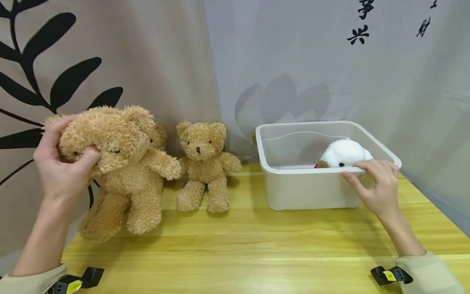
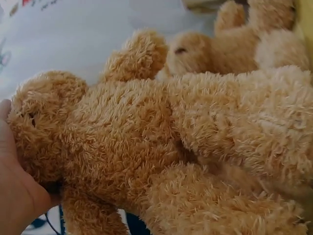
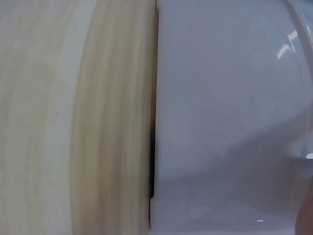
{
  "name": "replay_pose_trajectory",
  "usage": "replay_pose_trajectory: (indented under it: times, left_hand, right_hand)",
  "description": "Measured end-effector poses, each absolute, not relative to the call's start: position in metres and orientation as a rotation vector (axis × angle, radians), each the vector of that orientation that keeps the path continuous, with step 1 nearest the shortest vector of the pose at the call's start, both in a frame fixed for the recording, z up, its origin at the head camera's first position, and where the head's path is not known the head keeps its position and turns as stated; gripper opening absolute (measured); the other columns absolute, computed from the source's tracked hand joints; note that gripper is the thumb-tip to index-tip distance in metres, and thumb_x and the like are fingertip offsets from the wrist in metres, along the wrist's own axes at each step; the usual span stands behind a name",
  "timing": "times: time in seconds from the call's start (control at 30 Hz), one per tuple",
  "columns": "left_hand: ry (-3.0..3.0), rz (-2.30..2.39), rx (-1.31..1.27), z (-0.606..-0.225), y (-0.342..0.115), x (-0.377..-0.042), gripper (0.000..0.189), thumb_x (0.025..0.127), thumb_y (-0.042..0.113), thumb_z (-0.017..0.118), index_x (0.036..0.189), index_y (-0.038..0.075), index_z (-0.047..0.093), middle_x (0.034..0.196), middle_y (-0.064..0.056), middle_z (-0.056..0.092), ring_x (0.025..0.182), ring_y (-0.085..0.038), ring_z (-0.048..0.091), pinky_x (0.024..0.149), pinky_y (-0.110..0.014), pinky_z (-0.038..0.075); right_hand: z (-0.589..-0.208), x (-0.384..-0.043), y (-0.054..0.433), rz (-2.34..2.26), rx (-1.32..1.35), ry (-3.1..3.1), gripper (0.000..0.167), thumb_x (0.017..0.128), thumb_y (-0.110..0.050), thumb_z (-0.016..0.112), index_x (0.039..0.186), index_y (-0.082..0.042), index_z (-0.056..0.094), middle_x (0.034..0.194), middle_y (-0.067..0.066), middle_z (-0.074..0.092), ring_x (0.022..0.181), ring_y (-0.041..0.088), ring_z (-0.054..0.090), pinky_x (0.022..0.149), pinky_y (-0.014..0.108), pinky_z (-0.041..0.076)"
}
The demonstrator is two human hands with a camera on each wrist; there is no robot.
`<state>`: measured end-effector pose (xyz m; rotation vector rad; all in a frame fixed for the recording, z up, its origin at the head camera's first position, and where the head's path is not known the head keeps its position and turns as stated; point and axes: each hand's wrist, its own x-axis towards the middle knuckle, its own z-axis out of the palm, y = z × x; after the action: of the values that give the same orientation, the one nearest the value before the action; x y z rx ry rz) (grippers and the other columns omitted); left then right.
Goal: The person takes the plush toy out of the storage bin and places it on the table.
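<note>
At the left, my left hand (image 1: 60,167) grips the head of a large tan teddy bear (image 1: 128,175), thumb pressed into its face. The left wrist view shows the same teddy bear (image 2: 122,132) lengthwise, with part of my hand (image 2: 19,196) at its head. My right hand (image 1: 380,185) holds the front rim of a white plastic bin (image 1: 304,190), fingers over the edge and thumb outside. Inside the bin sits a white plush toy (image 1: 346,152), its lower part hidden by the front wall. The right wrist view mostly shows the bin's wall (image 3: 220,98).
A smaller teddy bear (image 1: 202,171) sits on the wooden table (image 1: 235,249) between the large one and the bin. Another bear (image 1: 158,138) is mostly hidden behind the large bear. A printed curtain (image 1: 176,61) hangs behind the table.
</note>
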<state>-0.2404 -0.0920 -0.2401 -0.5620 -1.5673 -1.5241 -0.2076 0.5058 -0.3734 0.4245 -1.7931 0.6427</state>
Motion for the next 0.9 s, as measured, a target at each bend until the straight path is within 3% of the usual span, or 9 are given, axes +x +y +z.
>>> replay_pose_trajectory:
  times: [0.23,0.4,0.57,0.7,0.8,0.83,0.9]
  left_hand:
    - [-1.78,-1.629,-0.256,-0.262,-0.124,-0.248,0.05,0.076,-0.017,0.059,0.121,0.002,0.071,0.106,-0.003,0.065,0.088,-0.014,0.054,0.063,-0.014,0.046]
    - [-1.834,-1.754,-0.221,-0.279,-0.15,-0.256,0.048,0.083,-0.015,0.06,0.124,0.006,0.071,0.105,0.002,0.064,0.085,-0.008,0.056,0.059,-0.011,0.047]
    - [-2.151,-1.571,-0.188,-0.292,-0.175,-0.259,0.046,0.091,-0.003,0.063,0.128,0.024,0.07,0.106,0.019,0.062,0.085,0.002,0.055,0.061,-0.008,0.046]
    - [-2.406,-1.381,-0.205,-0.311,-0.191,-0.259,0.048,0.098,0.01,0.062,0.137,0.038,0.06,0.128,0.025,0.052,0.107,0.004,0.049,0.072,-0.006,0.041]
    - [-2.536,-1.326,-0.229,-0.323,-0.2,-0.258,0.051,0.103,0.019,0.057,0.147,0.043,0.048,0.158,0.013,0.033,0.142,-0.01,0.03,0.105,-0.017,0.032]
    - [-2.571,-1.314,-0.243,-0.326,-0.202,-0.257,0.052,0.104,0.021,0.055,0.15,0.044,0.044,0.163,0.005,0.027,0.148,-0.02,0.024,0.115,-0.028,0.028]
    - [-2.636,-1.296,-0.273,-0.329,-0.206,-0.257,0.055,0.106,0.024,0.051,0.155,0.043,0.034,0.169,-0.009,0.005,0.153,-0.03,0.0,0.122,-0.041,0.012]
  right_hand:
    - [-0.373,-0.208,0.506,0.642,0.419,-1.791,0.073,0.085,-0.067,0.068,0.084,0.005,0.071,0.081,0.021,0.067,0.102,-0.011,0.047,0.096,0.026,0.022]
    - [-0.373,-0.208,0.506,0.642,0.421,-1.783,0.073,0.085,-0.067,0.068,0.083,0.005,0.071,0.08,0.022,0.067,0.102,-0.01,0.047,0.096,0.026,0.022]
    - [-0.373,-0.208,0.506,0.641,0.418,-1.775,0.074,0.084,-0.068,0.068,0.083,0.006,0.071,0.08,0.023,0.066,0.101,-0.01,0.046,0.096,0.026,0.022]
    - [-0.373,-0.208,0.506,0.643,0.42,-1.776,0.074,0.084,-0.068,0.068,0.082,0.006,0.071,0.08,0.023,0.066,0.101,-0.01,0.046,0.096,0.026,0.022]
    - [-0.373,-0.209,0.506,0.644,0.423,-1.781,0.073,0.085,-0.068,0.068,0.083,0.006,0.071,0.08,0.023,0.066,0.102,-0.01,0.047,0.096,0.026,0.022]
    - [-0.373,-0.209,0.506,0.645,0.424,-1.78,0.073,0.085,-0.068,0.068,0.083,0.006,0.071,0.08,0.023,0.066,0.102,-0.01,0.047,0.096,0.026,0.022]
    - [-0.373,-0.21,0.506,0.644,0.422,-1.777,0.073,0.085,-0.068,0.068,0.083,0.006,0.071,0.08,0.023,0.066,0.102,-0.01,0.047,0.096,0.026,0.022]
